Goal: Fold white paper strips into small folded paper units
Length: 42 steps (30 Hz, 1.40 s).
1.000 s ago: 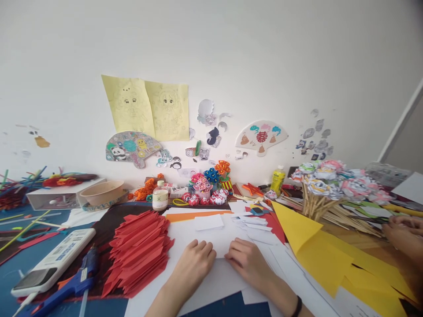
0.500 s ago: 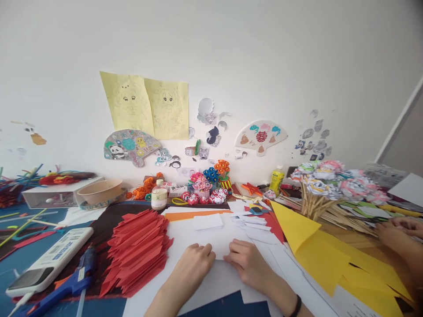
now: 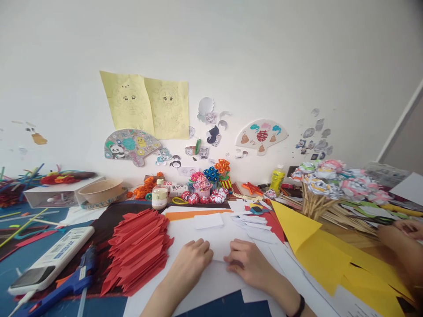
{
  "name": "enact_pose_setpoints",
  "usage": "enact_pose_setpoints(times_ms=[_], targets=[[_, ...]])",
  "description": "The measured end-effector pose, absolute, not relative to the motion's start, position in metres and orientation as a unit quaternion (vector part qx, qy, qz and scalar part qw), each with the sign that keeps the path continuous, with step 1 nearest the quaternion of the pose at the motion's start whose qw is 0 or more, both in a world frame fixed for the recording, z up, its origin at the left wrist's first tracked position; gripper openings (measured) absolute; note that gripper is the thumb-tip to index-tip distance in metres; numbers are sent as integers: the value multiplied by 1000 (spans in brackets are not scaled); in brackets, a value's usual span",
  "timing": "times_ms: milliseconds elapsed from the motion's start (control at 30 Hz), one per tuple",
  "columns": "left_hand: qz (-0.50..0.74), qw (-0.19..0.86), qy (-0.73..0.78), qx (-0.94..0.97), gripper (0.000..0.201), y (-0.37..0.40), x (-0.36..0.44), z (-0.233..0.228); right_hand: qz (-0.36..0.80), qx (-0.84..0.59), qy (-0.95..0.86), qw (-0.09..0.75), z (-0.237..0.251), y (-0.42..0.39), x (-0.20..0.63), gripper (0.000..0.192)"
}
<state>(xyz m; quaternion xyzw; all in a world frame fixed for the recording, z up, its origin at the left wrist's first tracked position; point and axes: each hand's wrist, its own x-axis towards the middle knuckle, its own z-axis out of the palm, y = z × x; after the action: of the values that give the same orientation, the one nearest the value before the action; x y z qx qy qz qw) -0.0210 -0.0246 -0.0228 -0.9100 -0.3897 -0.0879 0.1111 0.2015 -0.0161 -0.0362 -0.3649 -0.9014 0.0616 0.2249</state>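
My left hand [image 3: 194,257] is closed, its curled fingers at the left end of a piece of white paper [image 3: 218,267]. At the paper's right end my right hand [image 3: 246,259] is closed too, thumb and fingers pinching the edge. That paper lies on larger white sheets [image 3: 185,237], so its outline is hard to make out. Just beyond my hands is a small folded white paper [image 3: 209,221]. Several folded white strips [image 3: 254,223] lie to its right. Left of my left hand is a thick stack of folded red paper strips [image 3: 140,251].
Left are a blue glue gun [image 3: 76,279] and a white power strip [image 3: 54,259]. Yellow sheets [image 3: 325,259] spread right, below a bunch of paper flowers [image 3: 330,180]. A bottle [image 3: 159,196] stands at the back. Another person's hand [image 3: 408,229] is at the right edge.
My left hand has shifted slightly left and away from me along the paper. My right hand stays nearly in place, with its fingers a little more curled.
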Motion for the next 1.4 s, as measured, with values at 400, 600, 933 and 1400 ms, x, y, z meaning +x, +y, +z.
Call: enact_pose_setpoints(times_ms=[400, 600, 933, 1400], targets=[[-88, 143, -384, -908, 9, -21, -21, -24, 82, -402, -869, 277, -31, -17, 199, 18], [-164, 81, -450, -874, 20, -25, -17, -21, 162, -438, -816, 342, -32, -17, 197, 14], [-331, -188, -476, -793, 11, -28, -16, -14, 367, -417, -717, 420, -33, -6, 201, 17], [-348, -160, -484, -787, 19, -29, -15, -11, 489, -378, -678, 399, -40, -1, 206, 40]])
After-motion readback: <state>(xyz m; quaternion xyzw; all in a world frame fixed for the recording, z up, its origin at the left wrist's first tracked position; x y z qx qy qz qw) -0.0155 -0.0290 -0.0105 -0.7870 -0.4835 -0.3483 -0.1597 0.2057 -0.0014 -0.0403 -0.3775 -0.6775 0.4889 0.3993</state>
